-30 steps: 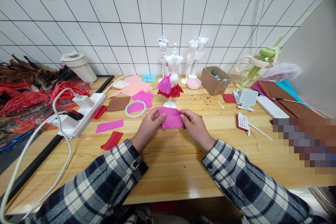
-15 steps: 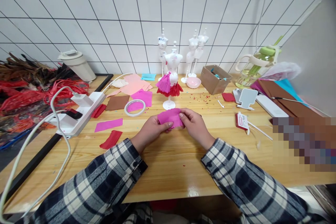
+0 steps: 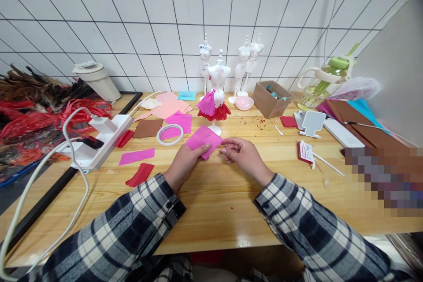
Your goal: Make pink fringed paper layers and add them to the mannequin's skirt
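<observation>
My left hand (image 3: 187, 158) pinches a piece of magenta crepe paper (image 3: 203, 138) between thumb and fingers, above the table. The sheet is spread out with a corner pointing right. Beside that corner is my right hand (image 3: 243, 155), its index finger reaching to the paper's edge and its thumb a little apart below. Just behind the paper stands a small white dress form (image 3: 218, 75). It wears a red fringed skirt (image 3: 222, 113) with a gathered magenta piece (image 3: 207, 103) over its left side.
On the left lie a tape roll (image 3: 169, 135), a magenta strip (image 3: 136, 156), a red piece (image 3: 140, 175) and a power strip (image 3: 105, 141). Behind are more dress forms (image 3: 244, 64), a pink bowl (image 3: 244, 103) and a cardboard box (image 3: 271, 101). A bottle (image 3: 313, 92) stands right.
Both hands held the magenta paper before. My right hand's grip has loosened at its right side, and the sheet now spreads out, turned diagonally, in my left hand.
</observation>
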`<act>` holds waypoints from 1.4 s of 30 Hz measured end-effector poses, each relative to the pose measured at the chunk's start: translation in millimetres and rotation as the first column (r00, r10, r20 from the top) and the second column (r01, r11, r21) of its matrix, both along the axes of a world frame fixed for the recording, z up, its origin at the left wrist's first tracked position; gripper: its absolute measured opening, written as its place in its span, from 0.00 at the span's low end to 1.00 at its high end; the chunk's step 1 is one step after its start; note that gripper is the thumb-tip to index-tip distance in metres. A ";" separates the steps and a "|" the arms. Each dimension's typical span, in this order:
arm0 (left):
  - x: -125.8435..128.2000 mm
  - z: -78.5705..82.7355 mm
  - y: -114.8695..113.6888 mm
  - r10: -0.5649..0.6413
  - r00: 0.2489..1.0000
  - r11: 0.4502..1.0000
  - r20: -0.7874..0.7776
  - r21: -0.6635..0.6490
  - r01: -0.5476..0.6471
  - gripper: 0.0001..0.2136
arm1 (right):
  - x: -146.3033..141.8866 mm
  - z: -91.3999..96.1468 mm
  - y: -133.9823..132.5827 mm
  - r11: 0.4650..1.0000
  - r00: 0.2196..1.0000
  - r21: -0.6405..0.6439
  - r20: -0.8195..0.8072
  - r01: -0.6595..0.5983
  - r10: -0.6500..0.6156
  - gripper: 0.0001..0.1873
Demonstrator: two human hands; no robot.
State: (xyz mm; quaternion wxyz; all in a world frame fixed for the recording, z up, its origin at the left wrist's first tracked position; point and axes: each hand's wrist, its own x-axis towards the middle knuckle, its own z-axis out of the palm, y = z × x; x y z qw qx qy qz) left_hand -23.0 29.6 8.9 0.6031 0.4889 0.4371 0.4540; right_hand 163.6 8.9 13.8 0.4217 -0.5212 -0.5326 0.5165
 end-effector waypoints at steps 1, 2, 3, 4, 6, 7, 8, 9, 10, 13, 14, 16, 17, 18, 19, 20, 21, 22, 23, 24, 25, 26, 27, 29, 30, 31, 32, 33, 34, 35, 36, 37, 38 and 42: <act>-0.2 0.9 1.1 0.017 0.999 1.000 0.040 -0.005 -0.017 0.16 | 1.7 0.9 0.0 1.000 0.996 0.015 0.085 0.007 -0.009 0.18; -0.3 2.0 1.8 0.031 0.997 1.000 0.069 -0.001 -0.031 0.15 | 3.4 2.0 -0.2 0.999 0.984 0.043 0.178 0.016 -0.023 0.20; -0.3 3.1 2.1 0.041 0.995 0.999 0.090 0.002 -0.041 0.15 | 5.4 3.1 -0.2 0.996 0.962 0.084 0.270 0.025 -0.047 0.22; -0.3 4.2 2.1 0.046 0.993 0.999 0.104 -0.003 -0.046 0.14 | 8.0 4.0 0.0 0.990 0.932 0.138 0.355 0.027 -0.075 0.22; -0.3 5.4 1.4 0.053 0.991 0.998 0.125 -0.051 -0.047 0.15 | 15.7 5.1 2.2 0.966 0.852 0.260 0.505 0.007 -0.142 0.19; -0.3 5.5 1.0 0.056 0.990 0.995 0.130 -0.085 -0.045 0.16 | 20.8 5.1 4.1 0.949 0.794 0.316 0.582 -0.019 -0.177 0.17; -0.4 5.4 0.7 0.062 0.989 0.992 0.132 -0.118 -0.046 0.17 | 26.5 4.7 6.3 0.933 0.723 0.358 0.657 -0.046 -0.216 0.16; -0.5 5.2 0.6 0.070 0.989 0.989 0.132 -0.141 -0.051 0.18 | 32.2 3.9 8.6 0.927 0.648 0.367 0.724 -0.071 -0.237 0.15; -0.5 4.9 0.6 0.080 0.988 0.987 0.133 -0.151 -0.060 0.18 | 37.5 2.7 10.9 0.933 0.584 0.347 0.779 -0.097 -0.229 0.15; -0.3 4.2 1.1 0.097 0.984 0.988 0.148 -0.136 -0.077 0.16 | 46.9 -1.3 15.6 0.957 0.481 0.244 0.865 -0.157 -0.142 0.14; -0.2 4.2 1.3 0.095 0.983 0.989 0.156 -0.130 -0.075 0.16 | 47.4 -2.4 16.3 0.960 0.470 0.225 0.874 -0.167 -0.123 0.11; 0.0 4.0 1.6 0.086 0.981 0.989 0.171 -0.130 -0.064 0.17 | 45.6 -3.3 16.6 0.960 0.469 0.221 0.876 -0.175 -0.116 0.05; -0.1 3.9 1.7 0.084 0.981 0.989 0.177 -0.132 -0.061 0.17 | 43.8 -3.0 16.1 0.958 0.479 0.231 0.869 -0.170 -0.124 0.03; -0.2 3.8 1.8 0.085 0.981 0.989 0.177 -0.135 -0.062 0.18 | 41.5 -2.2 15.3 0.956 0.500 0.247 0.855 -0.157 -0.139 0.02; -0.3 3.7 2.0 0.090 0.981 0.988 0.172 -0.140 -0.066 0.17 | 38.9 -0.9 14.1 0.955 0.536 0.265 0.830 -0.135 -0.155 0.02; -0.5 3.6 2.2 0.094 0.981 0.987 0.167 -0.141 -0.071 0.17 | 36.0 0.6 12.5 0.955 0.587 0.276 0.793 -0.108 -0.163 0.03; -0.6 3.7 2.3 0.096 0.981 0.988 0.166 -0.139 -0.073 0.16 | 32.6 2.2 10.4 0.958 0.652 0.273 0.742 -0.083 -0.155 0.04; -0.6 3.9 2.4 0.094 0.981 0.989 0.168 -0.133 -0.072 0.16 | 28.8 3.8 7.9 0.964 0.719 0.259 0.682 -0.065 -0.135 0.05; -0.5 4.3 2.4 0.089 0.981 0.990 0.175 -0.124 -0.068 0.15 | 24.4 5.0 5.1 0.971 0.779 0.234 0.619 -0.057 -0.103 0.05; -0.3 4.8 2.4 0.083 0.979 0.992 0.187 -0.114 -0.062 0.15 | 19.5 6.0 1.9 0.977 0.825 0.202 0.562 -0.064 -0.063 0.05; 0.0 5.2 2.3 0.080 0.976 0.993 0.205 -0.104 -0.060 0.15 | 14.2 6.5 -1.4 0.982 0.856 0.175 0.515 -0.064 -0.036 0.06; 0.3 5.7 2.2 0.082 0.972 0.993 0.221 -0.097 -0.062 0.14 | 8.8 6.6 -4.8 0.987 0.880 0.144 0.474 -0.068 -0.009 0.08; 0.7 5.9 2.0 0.091 0.968 0.993 0.232 -0.093 -0.071 0.14 | 3.4 6.3 -8.2 0.991 0.903 0.109 0.428 -0.077 0.023 0.10; 1.6 6.0 1.6 0.109 0.964 0.992 0.241 -0.088 -0.090 0.14 | -6.2 5.1 -14.4 0.993 0.946 0.038 0.312 -0.111 0.093 0.17; 2.1 5.9 1.4 0.113 0.964 0.992 0.242 -0.080 -0.096 0.13 | -10.2 4.3 -17.0 0.991 0.959 -0.002 0.252 -0.133 0.129 0.19; 2.6 5.8 1.1 0.111 0.965 0.993 0.238 -0.068 -0.097 0.13 | -13.6 3.6 -19.2 0.986 0.967 -0.044 0.193 -0.160 0.165 0.21; 3.2 5.6 0.9 0.105 0.967 0.994 0.232 -0.052 -0.095 0.13 | -16.3 2.9 -20.9 0.978 0.970 -0.088 0.139 -0.190 0.201 0.20; 3.6 5.5 0.7 0.099 0.969 0.995 0.224 -0.033 -0.094 0.13 | -18.4 2.2 -22.1 0.968 0.969 -0.127 0.092 -0.218 0.230 0.19; 4.0 5.4 0.5 0.094 0.972 0.996 0.215 -0.014 -0.093 0.12 | -20.1 1.6 -22.9 0.958 0.966 -0.157 0.058 -0.241 0.252 0.17; 4.3 5.3 0.3 0.089 0.975 0.996 0.204 0.002 -0.092 0.12 | -21.3 1.2 -23.3 0.951 0.964 -0.176 0.035 -0.255 0.265 0.16; 4.4 5.0 0.3 0.086 0.978 0.996 0.192 0.016 -0.090 0.12 | -22.1 1.0 -23.5 0.947 0.962 -0.184 0.025 -0.262 0.271 0.16; 4.4 4.5 0.4 0.080 0.980 0.996 0.181 0.026 -0.086 0.11 | -22.6 0.9 -23.4 0.947 0.962 -0.187 0.027 -0.262 0.272 0.16; 4.3 3.9 0.6 0.074 0.982 0.996 0.173 0.034 -0.081 0.11 | -22.9 1.1 -23.4 0.949 0.963 -0.185 0.034 -0.256 0.267 0.16; 3.2 0.8 1.6 0.075 0.984 0.994 0.159 0.062 -0.086 0.11 | -23.4 3.3 -23.6 0.960 0.970 -0.166 0.049 -0.225 0.236 0.17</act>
